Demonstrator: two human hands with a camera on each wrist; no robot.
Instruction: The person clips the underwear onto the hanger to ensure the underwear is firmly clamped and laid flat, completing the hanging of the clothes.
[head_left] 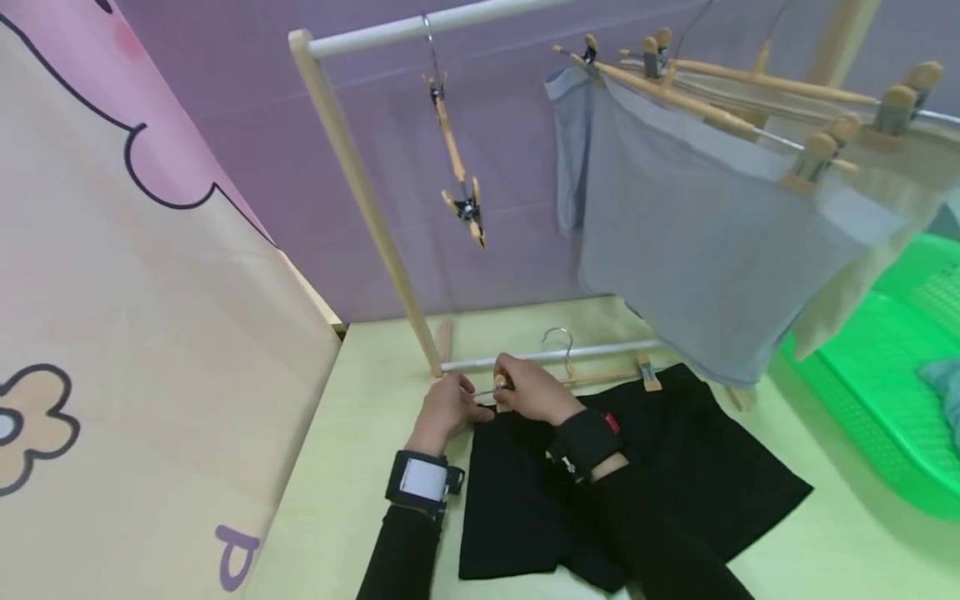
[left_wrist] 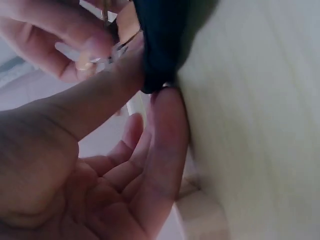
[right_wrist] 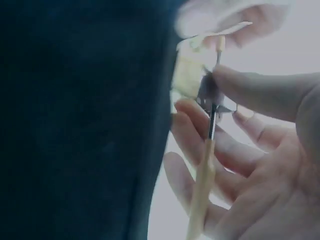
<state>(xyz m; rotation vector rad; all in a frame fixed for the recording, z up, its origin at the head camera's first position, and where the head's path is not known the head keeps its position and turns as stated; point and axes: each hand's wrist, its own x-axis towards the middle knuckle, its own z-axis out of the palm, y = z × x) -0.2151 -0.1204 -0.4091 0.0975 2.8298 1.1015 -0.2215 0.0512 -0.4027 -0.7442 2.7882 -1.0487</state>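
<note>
A pair of black shorts [head_left: 517, 500] lies spread on the table with its waistband toward the rack. Along that waistband lies a wooden clip hanger [head_left: 600, 377], its metal hook tipped up; the right-hand clip [head_left: 648, 373] sits at the waistband. My left hand [head_left: 444, 410] pinches the left waistband corner between thumb and index finger, and the black cloth [left_wrist: 160, 45] shows between them in the left wrist view. With thumb and fingers, my right hand [head_left: 534, 388] grips the hanger's left clip [right_wrist: 209, 90]. Whether that clip bites the cloth is hidden.
A rack with a white top rail [head_left: 390, 35] stands over the table. From it hang a bare clip hanger [head_left: 452, 142], grey-blue shorts [head_left: 675, 217] and a beige garment [head_left: 847, 283]. A green basket [head_left: 847, 417] with blue cloth stands at right.
</note>
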